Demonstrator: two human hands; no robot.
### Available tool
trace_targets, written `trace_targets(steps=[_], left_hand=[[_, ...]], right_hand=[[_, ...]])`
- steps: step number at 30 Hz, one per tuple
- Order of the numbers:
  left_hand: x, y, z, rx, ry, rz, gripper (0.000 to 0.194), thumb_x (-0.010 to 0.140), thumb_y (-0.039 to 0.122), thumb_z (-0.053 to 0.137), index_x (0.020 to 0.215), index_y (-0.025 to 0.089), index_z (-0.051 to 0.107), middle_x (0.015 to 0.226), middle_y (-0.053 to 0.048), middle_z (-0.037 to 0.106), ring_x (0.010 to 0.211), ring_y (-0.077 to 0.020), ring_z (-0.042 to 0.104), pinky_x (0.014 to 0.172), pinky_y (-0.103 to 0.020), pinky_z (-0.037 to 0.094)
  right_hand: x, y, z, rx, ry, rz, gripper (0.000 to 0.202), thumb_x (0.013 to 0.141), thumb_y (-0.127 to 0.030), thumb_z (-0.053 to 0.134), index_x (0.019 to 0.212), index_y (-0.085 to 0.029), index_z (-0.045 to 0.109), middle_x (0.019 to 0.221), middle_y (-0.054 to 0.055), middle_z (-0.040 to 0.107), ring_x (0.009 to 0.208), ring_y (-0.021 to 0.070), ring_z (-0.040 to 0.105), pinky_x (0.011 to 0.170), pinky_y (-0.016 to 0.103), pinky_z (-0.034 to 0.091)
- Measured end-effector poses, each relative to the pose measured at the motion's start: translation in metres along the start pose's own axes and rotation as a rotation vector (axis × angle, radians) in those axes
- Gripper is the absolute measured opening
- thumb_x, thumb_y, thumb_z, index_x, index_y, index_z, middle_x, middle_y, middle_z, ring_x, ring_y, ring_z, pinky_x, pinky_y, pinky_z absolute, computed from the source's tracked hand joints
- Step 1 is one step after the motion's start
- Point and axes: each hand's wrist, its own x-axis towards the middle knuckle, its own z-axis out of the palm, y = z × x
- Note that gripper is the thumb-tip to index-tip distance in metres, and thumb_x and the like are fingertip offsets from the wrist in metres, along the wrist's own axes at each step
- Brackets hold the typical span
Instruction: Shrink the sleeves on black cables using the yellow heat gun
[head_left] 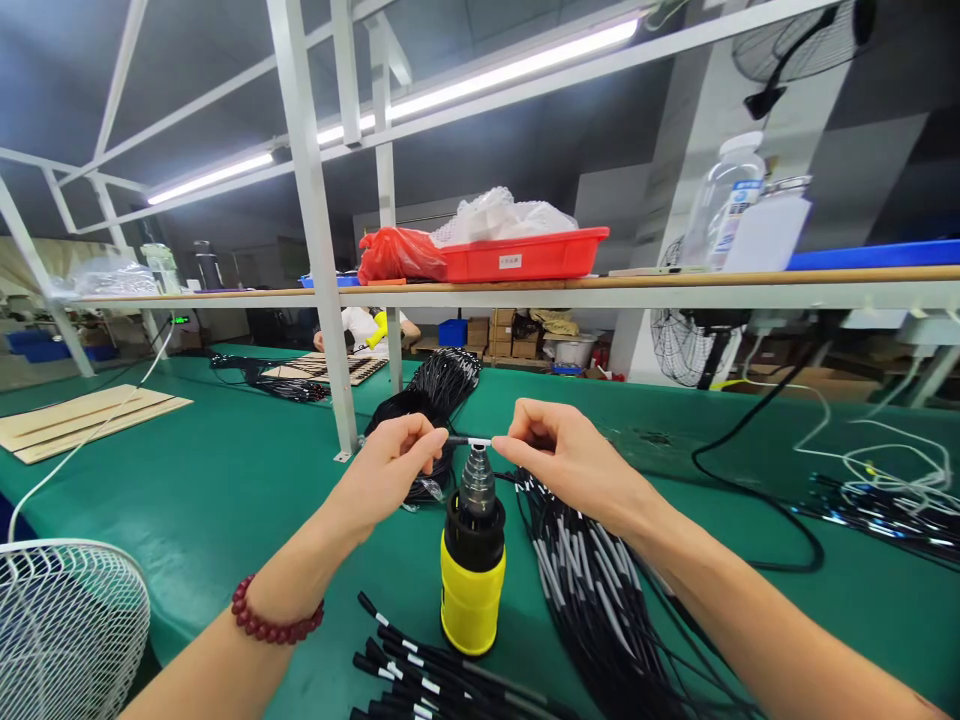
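Observation:
A thin black cable with a white sleeve on it is stretched level between my two hands. My left hand pinches its black end between thumb and fingers. On the other side, my right hand pinches it close to the white sleeve. Directly under the sleeve stands a yellow and black heat gun, upright, its metal nozzle pointing up. Black cables with grey sections lie in a bundle below my right hand. Several cable ends with white sleeves lie in front of the heat gun.
Coiled black cables lie behind my left hand, near a white shelf post. Overhead, a shelf holds a red tray. A white fan stands at lower left. Across the green table, another person is at work.

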Motion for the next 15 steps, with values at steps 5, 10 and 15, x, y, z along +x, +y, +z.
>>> trace_targets(steps=[5, 10, 15], left_hand=[[0.0035, -0.0003, 0.0029, -0.020, 0.011, -0.022, 0.040, 0.094, 0.051, 0.048, 0.069, 0.019, 0.053, 0.062, 0.003, 0.052, 0.061, -0.0115, 0.041, 0.060, -0.027, 0.031], [0.0067, -0.0047, 0.0046, -0.040, 0.028, -0.006, 0.042, 0.094, 0.052, 0.048, 0.069, 0.019, 0.054, 0.060, 0.003, 0.053, 0.060, -0.0114, 0.043, 0.061, -0.028, 0.031], [0.0062, -0.0035, 0.0031, -0.042, 0.037, 0.003, 0.034, 0.092, 0.044, 0.054, 0.070, 0.018, 0.052, 0.065, 0.003, 0.054, 0.063, -0.0105, 0.044, 0.061, -0.026, 0.032]], right_hand=[[0.0030, 0.0011, -0.0005, -0.007, 0.024, -0.018, 0.032, 0.077, -0.043, 0.060, 0.062, -0.022, 0.042, 0.057, -0.006, 0.040, 0.055, 0.0107, 0.034, 0.052, 0.026, 0.025], [0.0040, 0.0002, 0.0005, 0.000, 0.028, -0.004, 0.032, 0.077, -0.043, 0.060, 0.062, -0.022, 0.042, 0.057, -0.006, 0.039, 0.055, 0.0105, 0.033, 0.052, 0.026, 0.025], [0.0053, 0.0029, 0.0010, 0.012, 0.000, 0.007, 0.031, 0.077, -0.044, 0.061, 0.063, -0.021, 0.044, 0.058, -0.005, 0.042, 0.055, 0.0106, 0.034, 0.051, 0.025, 0.025]])
